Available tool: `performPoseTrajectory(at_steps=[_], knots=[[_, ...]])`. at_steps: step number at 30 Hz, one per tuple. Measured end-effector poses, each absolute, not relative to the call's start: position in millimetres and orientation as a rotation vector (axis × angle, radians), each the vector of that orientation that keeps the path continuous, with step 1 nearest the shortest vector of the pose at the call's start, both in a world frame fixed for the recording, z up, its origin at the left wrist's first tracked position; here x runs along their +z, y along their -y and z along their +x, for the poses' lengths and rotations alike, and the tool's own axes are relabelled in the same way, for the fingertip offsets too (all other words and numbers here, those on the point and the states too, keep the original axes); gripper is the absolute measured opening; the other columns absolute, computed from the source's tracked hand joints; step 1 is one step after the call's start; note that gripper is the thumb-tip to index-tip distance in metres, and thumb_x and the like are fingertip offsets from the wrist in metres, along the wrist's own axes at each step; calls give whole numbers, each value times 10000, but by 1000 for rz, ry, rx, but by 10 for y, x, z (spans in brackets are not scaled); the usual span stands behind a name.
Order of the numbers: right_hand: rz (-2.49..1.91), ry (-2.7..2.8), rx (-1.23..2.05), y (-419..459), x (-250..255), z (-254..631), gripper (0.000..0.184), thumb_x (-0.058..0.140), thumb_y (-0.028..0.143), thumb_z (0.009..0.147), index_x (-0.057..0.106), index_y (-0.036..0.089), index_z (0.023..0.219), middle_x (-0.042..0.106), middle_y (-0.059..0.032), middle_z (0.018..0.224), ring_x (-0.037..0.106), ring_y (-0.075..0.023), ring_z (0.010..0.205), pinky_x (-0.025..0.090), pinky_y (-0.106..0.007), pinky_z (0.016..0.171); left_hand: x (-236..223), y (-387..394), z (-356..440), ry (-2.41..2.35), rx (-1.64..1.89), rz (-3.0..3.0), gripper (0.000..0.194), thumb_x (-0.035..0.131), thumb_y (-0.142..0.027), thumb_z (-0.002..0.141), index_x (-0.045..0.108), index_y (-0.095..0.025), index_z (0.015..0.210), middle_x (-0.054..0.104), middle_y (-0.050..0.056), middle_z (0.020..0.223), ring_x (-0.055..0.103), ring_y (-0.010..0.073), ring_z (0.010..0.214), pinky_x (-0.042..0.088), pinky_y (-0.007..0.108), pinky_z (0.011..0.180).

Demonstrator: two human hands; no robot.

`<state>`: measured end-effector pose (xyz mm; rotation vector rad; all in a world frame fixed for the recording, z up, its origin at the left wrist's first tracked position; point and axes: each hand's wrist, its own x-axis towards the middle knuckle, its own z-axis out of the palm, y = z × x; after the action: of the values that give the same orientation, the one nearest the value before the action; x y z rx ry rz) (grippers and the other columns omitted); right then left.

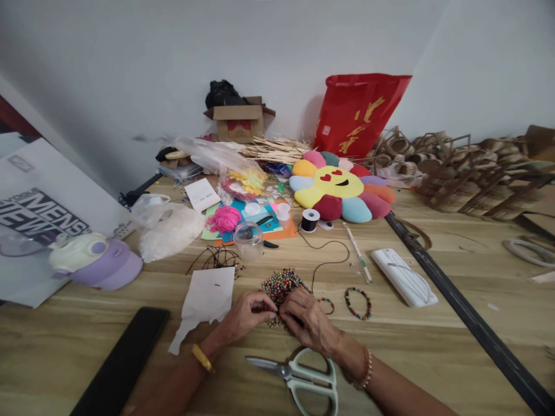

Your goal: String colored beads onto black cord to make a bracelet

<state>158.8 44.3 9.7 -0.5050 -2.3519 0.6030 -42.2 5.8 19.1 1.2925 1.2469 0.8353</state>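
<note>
Over a pile of small multicoloured beads, my left hand pinches thumb and finger on something too small to make out. Its fingertips almost meet those of my right hand, whose fingers are closed. From beside the right hand a short beaded cord curves out; the part in the fingers is hidden. A thin black cord runs from a spool down behind that hand. A beaded bracelet lies to the right. Scissors with pale handles rest just below my hands, blades pointing left.
Torn white paper and a black phone-like slab lie left. Behind are a clear jar, pink yarn and a flower cushion. A white power bank sits right; a purple visor cap is far left.
</note>
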Motion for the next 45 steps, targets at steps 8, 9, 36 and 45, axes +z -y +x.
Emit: performPoseTrajectory(at_steps=[8, 9, 36, 45], knots=[[-521, 2361, 629, -440, 91, 1594, 146, 479, 171, 952, 598, 186, 870, 598, -53, 812, 522, -185, 783, 424, -326, 737, 188, -60, -422, -1242, 844, 1319, 176, 741, -293, 682, 706, -128, 730, 640, 32, 718, 581, 150, 694, 457, 256, 676], [-524, 2363, 632, -441, 91, 1596, 143, 480, 172, 952, 599, 187, 874, 598, -53, 815, 523, -185, 786, 425, -327, 738, 185, -62, -423, -1240, 849, 1324, 173, 741, -290, 682, 710, -126, 731, 637, 33, 720, 580, 149, 692, 458, 256, 672], [-518, 2355, 633, -450, 84, 1597, 129, 489, 173, 951, 597, 192, 883, 600, -49, 813, 524, -183, 786, 421, -323, 739, 161, -70, -415, -1229, 845, 1255, 186, 750, -273, 652, 656, -125, 717, 633, 15, 681, 571, 133, 651, 441, 244, 637], [-495, 2297, 685, -453, 59, 1596, 75, 526, 217, 950, 573, 190, 897, 607, -51, 825, 539, -183, 787, 431, -318, 726, 156, -70, -426, -1202, 864, 1227, 228, 775, -270, 639, 606, -132, 706, 608, -6, 679, 565, 121, 650, 439, 236, 640]])
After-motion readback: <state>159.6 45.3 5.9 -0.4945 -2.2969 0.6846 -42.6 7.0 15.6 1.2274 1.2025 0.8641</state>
